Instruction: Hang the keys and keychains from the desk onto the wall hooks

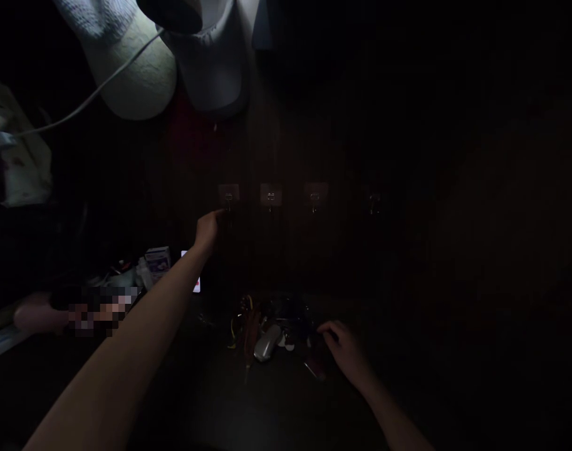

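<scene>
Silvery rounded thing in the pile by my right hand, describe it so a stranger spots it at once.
Below the row of four hooks, a jumbled pile lies left of your right hand. Near its lower edge sits the silvery rounded thing. Its broad, smooth, pale body sets it apart from the narrow brown strip on its left.

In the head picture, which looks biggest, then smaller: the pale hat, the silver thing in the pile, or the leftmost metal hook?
1. Pale hat, easily the largest
2. Silver thing
3. Leftmost metal hook, near the left hand
</scene>
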The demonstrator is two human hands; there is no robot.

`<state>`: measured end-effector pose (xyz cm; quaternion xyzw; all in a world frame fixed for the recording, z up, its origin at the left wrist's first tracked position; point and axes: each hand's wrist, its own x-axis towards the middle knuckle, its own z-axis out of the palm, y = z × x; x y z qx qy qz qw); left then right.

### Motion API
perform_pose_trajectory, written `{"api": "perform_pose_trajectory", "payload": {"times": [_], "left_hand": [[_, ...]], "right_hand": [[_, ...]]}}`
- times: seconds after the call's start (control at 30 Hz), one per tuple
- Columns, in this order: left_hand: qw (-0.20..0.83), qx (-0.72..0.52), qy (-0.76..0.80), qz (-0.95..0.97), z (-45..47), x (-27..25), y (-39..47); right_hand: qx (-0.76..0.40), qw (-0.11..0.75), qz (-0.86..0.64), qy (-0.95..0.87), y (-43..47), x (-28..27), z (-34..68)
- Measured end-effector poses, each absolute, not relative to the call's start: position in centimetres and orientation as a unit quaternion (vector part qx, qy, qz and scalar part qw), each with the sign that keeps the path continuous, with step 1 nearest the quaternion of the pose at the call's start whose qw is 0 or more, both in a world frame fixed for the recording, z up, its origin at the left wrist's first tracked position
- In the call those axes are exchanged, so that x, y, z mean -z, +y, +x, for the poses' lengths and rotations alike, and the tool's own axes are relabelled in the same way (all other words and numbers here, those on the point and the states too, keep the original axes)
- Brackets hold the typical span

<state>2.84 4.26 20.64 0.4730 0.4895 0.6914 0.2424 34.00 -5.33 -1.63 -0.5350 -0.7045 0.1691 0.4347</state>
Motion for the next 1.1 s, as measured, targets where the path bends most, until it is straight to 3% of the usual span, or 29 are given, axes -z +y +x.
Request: {"api": "perform_pose_trajectory", "payload": {"times": [0.4,0.7,1.1], "left_hand": [[0.045,-0.677,0.518,0.521,2.9,-21.5,6.7],[0.049,-0.688,0.544,0.478,3.3,-20.8,7.1],[0.056,-0.668,0.49,0.557,3.0,-18.3,7.3]], "right_hand": [[-0.173,0.431,-0.542,-0.7,-5.4,1.3,33.9],[-0.171,0.432,-0.547,-0.696,-5.3,1.5,33.9],[-0.175,0.436,-0.543,-0.696,-5.5,1.3,33.9]]}}
